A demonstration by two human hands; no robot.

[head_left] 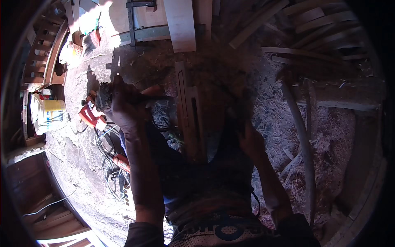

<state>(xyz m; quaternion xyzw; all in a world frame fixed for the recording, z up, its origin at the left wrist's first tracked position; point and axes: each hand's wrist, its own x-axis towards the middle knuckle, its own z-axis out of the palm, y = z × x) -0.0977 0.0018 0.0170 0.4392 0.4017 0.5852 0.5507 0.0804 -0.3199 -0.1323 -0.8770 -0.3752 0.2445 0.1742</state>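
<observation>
My left hand (124, 108) is raised left of centre, its fingers closed round a dark slim tool (158, 98) that points right. A rough, dark, blocky thing (104, 95) shows at the hand's outer side; whether it belongs to the tool I cannot tell. Between my legs a long wooden piece (190, 119) with narrow slots cut along it runs away from me. My right hand (251, 142) is low beside my right thigh, in deep shadow. Its fingers are largely hidden, and I cannot make out whether it holds anything.
Red-orange power tools (92, 117) and tangled cables (108, 175) lie on the left floor. A white bucket (48, 114) stands farther left. Boards (180, 24) and a clamp (131, 22) are ahead. A curved branch (302, 136), wood shavings and stacked timber (325, 24) lie right.
</observation>
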